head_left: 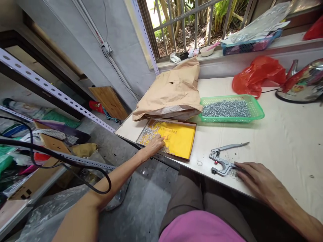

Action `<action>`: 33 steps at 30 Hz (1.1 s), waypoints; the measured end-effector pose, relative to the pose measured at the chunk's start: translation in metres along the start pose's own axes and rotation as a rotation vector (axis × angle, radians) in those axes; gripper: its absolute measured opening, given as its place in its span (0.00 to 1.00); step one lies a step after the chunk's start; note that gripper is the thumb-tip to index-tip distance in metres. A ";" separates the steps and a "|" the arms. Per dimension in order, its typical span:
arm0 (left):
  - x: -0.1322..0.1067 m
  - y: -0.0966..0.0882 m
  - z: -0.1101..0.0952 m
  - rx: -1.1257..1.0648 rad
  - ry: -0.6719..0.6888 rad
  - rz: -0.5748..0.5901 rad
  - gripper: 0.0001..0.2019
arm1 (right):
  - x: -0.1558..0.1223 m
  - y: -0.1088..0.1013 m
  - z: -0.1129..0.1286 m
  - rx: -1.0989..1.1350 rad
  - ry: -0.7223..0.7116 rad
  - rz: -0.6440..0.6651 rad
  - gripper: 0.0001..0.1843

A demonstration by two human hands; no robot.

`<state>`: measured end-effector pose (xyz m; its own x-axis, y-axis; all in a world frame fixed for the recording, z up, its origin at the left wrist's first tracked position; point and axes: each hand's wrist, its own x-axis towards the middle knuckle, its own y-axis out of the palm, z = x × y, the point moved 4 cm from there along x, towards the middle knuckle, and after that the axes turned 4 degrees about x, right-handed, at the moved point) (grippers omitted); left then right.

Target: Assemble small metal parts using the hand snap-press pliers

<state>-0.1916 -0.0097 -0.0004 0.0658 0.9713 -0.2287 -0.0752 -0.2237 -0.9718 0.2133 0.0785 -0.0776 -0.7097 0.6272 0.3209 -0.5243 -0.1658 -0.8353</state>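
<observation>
My left hand [155, 144] reaches into a shallow yellow tray [181, 139] at the table's near left corner, fingers curled down onto a heap of small silver metal parts [147, 133]; what the fingertips hold is too small to make out. My right hand [254, 176] lies flat on the white table [290, 134] near the front edge, fingers stretched toward the handle of grey metal pliers [223, 158] and touching its end. A few tiny parts lie beside the pliers.
A green basket [256, 111] full of silver parts stands behind the tray. A brown paper bag [174, 90] lies at the back left, a red plastic bag [257, 77] and a shiny kettle [305, 82] at the back right. Metal shelving with clutter stands to the left.
</observation>
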 end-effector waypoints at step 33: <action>0.040 0.043 -0.209 -0.968 -0.332 -0.503 0.04 | -0.008 0.010 -0.006 0.100 0.060 -0.155 0.29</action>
<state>0.0157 0.0029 -0.0636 -0.4057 0.9099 0.0862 0.6941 0.3681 -0.6186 0.2171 0.0767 -0.0910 -0.5886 0.6950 0.4129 -0.6717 -0.1363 -0.7282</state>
